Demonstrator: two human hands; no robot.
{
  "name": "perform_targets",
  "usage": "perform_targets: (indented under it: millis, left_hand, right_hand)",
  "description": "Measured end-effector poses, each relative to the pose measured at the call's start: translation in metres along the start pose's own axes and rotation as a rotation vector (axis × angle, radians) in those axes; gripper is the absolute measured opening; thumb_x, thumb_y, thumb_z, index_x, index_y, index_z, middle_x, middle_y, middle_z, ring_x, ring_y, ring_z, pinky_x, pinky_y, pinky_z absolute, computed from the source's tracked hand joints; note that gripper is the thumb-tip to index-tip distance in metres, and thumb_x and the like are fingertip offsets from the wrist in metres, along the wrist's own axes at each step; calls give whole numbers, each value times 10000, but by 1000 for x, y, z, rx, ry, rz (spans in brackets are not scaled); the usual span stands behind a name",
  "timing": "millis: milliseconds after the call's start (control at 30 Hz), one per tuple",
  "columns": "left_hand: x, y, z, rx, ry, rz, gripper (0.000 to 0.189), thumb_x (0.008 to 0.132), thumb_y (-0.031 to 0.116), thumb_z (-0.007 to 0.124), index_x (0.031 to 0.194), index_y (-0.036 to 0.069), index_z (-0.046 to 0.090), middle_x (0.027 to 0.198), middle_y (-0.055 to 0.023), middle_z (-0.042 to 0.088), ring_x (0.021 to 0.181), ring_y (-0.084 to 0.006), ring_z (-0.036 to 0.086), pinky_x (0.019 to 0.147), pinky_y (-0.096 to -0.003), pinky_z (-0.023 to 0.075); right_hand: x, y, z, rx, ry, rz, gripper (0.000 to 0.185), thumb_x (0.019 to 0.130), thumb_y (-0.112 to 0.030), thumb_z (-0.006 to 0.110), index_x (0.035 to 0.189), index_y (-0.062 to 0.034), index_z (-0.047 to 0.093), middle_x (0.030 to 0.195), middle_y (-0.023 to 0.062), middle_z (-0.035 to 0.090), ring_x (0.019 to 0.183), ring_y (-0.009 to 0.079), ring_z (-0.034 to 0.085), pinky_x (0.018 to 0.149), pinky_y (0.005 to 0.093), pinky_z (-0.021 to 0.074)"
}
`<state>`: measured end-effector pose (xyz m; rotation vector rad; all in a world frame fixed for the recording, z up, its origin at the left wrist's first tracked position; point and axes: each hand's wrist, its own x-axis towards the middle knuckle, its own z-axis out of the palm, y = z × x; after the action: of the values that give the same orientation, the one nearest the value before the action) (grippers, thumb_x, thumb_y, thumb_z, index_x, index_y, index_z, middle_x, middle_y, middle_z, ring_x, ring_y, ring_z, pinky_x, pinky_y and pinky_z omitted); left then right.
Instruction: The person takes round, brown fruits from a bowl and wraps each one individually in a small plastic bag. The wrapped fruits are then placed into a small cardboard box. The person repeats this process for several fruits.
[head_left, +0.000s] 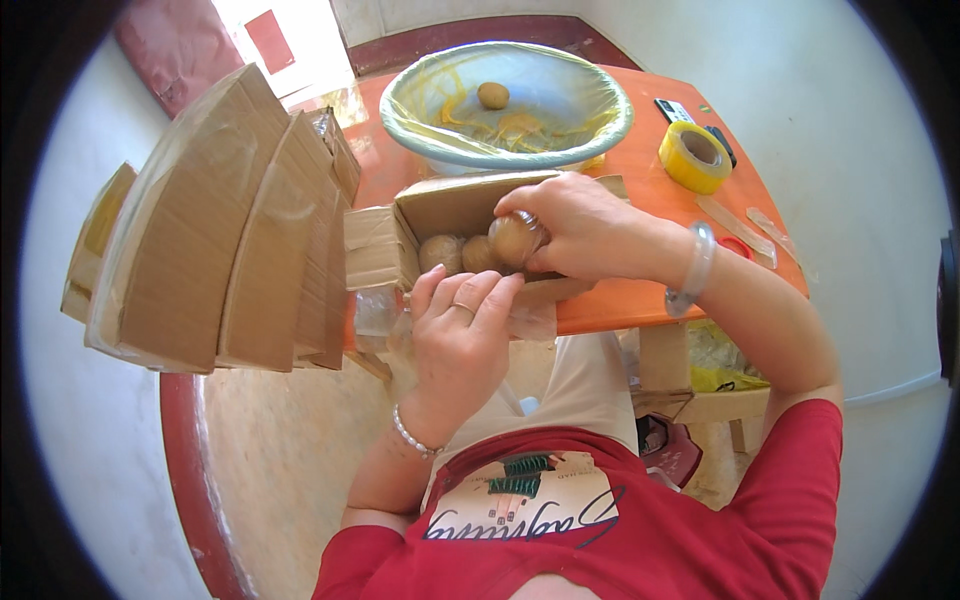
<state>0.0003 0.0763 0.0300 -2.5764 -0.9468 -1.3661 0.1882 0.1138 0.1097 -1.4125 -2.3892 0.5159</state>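
Observation:
An open cardboard box stands at the near edge of the orange table, its left flap folded outward. Brown round balls, wrapped in clear film, lie inside it. My right hand grips another film-wrapped ball at the box's opening, fingers on its upper and right sides. My left hand rests its fingertips on the near wall of the box; its palm is hidden, and no held object shows. Behind the box, a large basin lined with yellowish plastic film holds one brown ball.
Closed cardboard boxes are stacked at the left. On the orange table, at the right, lie a yellow tape roll, strips of clear tape, a red ring-shaped piece and a remote control. A low wooden stool or shelf stands below.

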Motion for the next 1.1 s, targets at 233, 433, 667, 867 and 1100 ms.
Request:
perform_targets:
  millis: [233, 433, 667, 867, 1100]
  left_hand:
    - [1, -2, 0, -3, 9, 16, 244, 775, -13, 640, 1007, 56, 671, 931, -54, 638, 842, -228, 606, 898, -405, 418]
    - [2, -4, 3, 10, 14, 15, 254, 775, -13, 651, 1016, 63, 671, 933, -47, 636, 838, -218, 604, 903, -399, 414]
    - [2, -5, 2, 13, 6, 19, 265, 773, -12, 655, 1025, 68, 671, 943, -47, 635, 839, -215, 603, 907, -394, 411]
    - [4, -4, 1, 2, -2, 18, 266, 772, -15, 653, 1025, 65, 670, 945, -51, 636, 848, -217, 602, 908, -392, 409]
    - [3, -6, 1, -1, -8, 27, 272, 773, -13, 649, 1034, 61, 668, 945, -54, 636, 849, -221, 602, 900, -393, 412]
  right_hand:
    - [26, 3, 5, -292, -353, 114, 144, 676, -27, 608, 793, 57, 618, 820, 243, 631, 868, 397, 615, 754, 437, 490]
    - [36, 15, 11, -220, -367, 33, 112, 687, -8, 586, 751, 70, 633, 790, 260, 628, 817, 387, 632, 707, 431, 506]
    - [40, 9, 5, -344, -613, -76, 157, 717, -14, 569, 805, 73, 666, 814, 233, 650, 807, 368, 642, 701, 411, 521]
    - [36, 21, 10, -280, -524, -32, 153, 725, -15, 560, 798, 73, 662, 836, 231, 651, 845, 359, 636, 729, 414, 515]
    - [38, 16, 5, -314, -619, -14, 173, 738, -33, 562, 848, 59, 659, 898, 225, 647, 888, 363, 626, 755, 423, 507]
